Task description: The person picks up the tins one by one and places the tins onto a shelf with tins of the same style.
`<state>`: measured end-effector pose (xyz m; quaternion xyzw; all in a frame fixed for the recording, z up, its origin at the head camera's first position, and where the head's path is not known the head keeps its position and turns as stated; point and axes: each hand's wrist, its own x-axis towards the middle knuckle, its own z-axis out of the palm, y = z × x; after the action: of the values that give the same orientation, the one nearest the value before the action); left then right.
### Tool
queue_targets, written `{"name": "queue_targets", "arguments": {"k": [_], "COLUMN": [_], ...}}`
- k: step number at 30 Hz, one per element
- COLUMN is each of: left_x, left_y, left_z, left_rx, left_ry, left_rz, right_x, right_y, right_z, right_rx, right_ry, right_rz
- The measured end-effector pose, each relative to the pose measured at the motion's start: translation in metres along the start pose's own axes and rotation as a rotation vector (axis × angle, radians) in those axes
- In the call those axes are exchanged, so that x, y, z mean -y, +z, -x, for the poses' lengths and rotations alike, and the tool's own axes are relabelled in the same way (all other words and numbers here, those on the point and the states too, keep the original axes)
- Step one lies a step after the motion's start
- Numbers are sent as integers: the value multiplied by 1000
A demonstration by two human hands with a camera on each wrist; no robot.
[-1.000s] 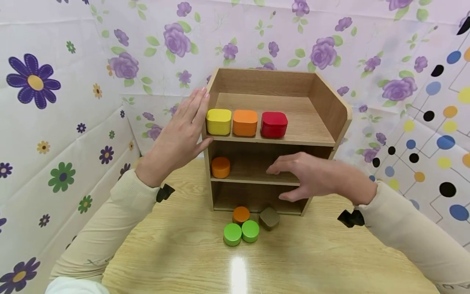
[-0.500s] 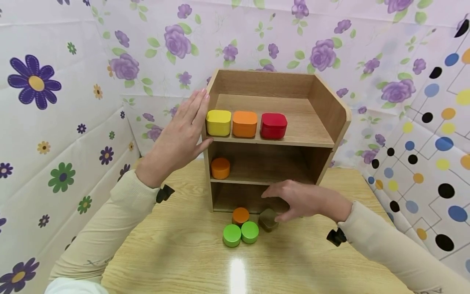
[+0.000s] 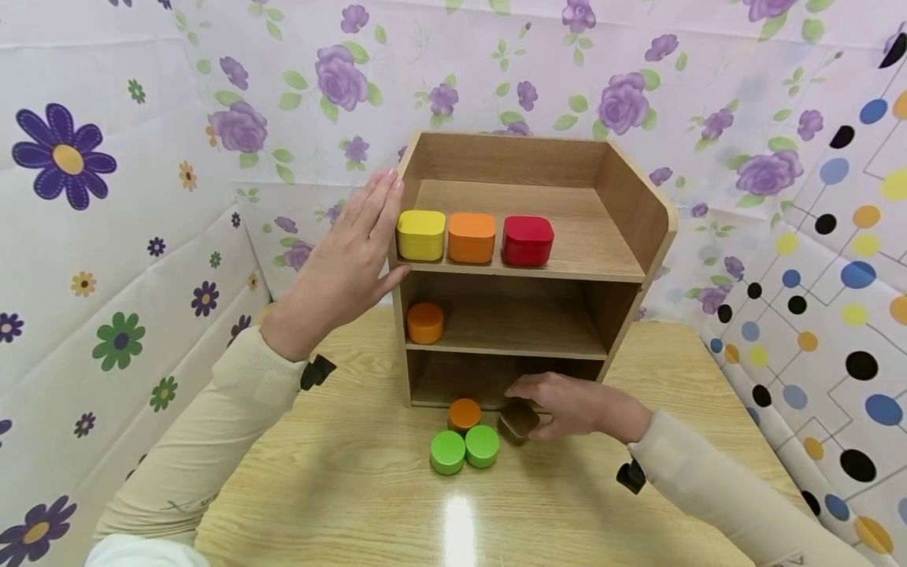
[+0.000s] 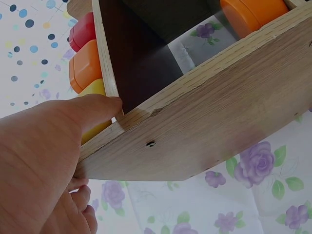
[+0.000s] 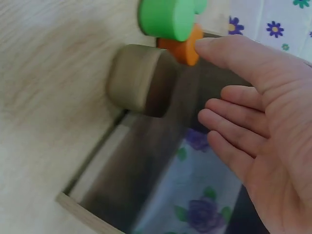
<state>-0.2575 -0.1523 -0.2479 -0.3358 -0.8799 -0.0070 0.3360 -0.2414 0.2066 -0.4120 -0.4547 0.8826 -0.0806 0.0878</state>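
Note:
My left hand point(image 3: 350, 260) rests against the left side of a small wooden shelf point(image 3: 538, 339), fingers straight and thumb along the front edge. In the left wrist view the thumb point(image 4: 100, 108) lies over the corner of the upper board. My right hand point(image 3: 570, 405) is low at the shelf's front, thumb and fingers spread about a grey-brown rounded box point(image 3: 520, 421) on the table. A gap shows between that hand and the box point(image 5: 139, 80) in the right wrist view. Left of the box stand an orange round box point(image 3: 464, 415) and two green round boxes point(image 3: 448, 452).
On the top board are a yellow box point(image 3: 421, 235), an orange square box point(image 3: 472, 238) and a red box point(image 3: 527, 241). An orange round box point(image 3: 425, 324) stands at the left of the middle board. Patterned cloth point(image 3: 453, 87) hangs behind and at both sides.
My right hand has come down and left from in front of the middle board to the grey-brown box. The left hand and the boxes stay where they were.

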Motion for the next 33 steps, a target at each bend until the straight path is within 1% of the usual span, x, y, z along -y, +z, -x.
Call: {"name": "queue_targets", "arguments": {"k": [5,12,21,28,33], "left_x": [0,-1,-1,-1,-1], "left_y": [-1,-1,-1,0,0], "left_z": [-1,-1,-1,0,-1], "left_rx": [-1,-5,-5,-4,1], "left_ry": [-1,2,3,6,2], "left_rz": [2,8,12,6,8], "right_x": [-10,-20,-27,-31,-32], "right_y": [18,35,42,44,42], "right_z": [-2,-5,-9,-7,-2], "right_rx": [-27,-20,-44,-42,-42], "right_ry": [-8,52,46,52,15], "right_rz": [5,-9,-10,-20,-22]}}
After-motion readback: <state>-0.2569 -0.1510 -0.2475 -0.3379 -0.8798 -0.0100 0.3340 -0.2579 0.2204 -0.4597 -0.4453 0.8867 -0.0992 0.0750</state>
